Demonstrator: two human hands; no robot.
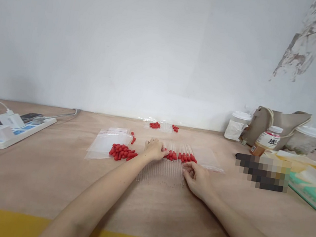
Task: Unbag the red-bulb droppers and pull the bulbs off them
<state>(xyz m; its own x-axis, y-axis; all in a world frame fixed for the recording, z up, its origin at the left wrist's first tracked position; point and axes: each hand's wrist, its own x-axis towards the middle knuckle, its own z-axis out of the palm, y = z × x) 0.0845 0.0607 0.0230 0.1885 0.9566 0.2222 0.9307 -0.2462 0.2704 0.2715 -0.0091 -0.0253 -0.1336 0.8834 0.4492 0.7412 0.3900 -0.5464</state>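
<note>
A row of clear thin tubes [164,170] with red caps [183,157] at their far ends lies on the tan table. My left hand [155,149] rests curled at the left end of the capped row, fingertips pinched on a red cap. My right hand [198,178] sits at the right side of the tubes, fingers closed on one tube's near end. A loose heap of red caps [122,152] lies just left of my left hand, beside clear plastic bags [108,142].
A small clear bag with red caps [161,126] lies at the back by the wall. A white power strip [13,130] with plugs and cables is at the left. Cups, a bottle [266,140], a bag and a tissue pack [312,189] crowd the right.
</note>
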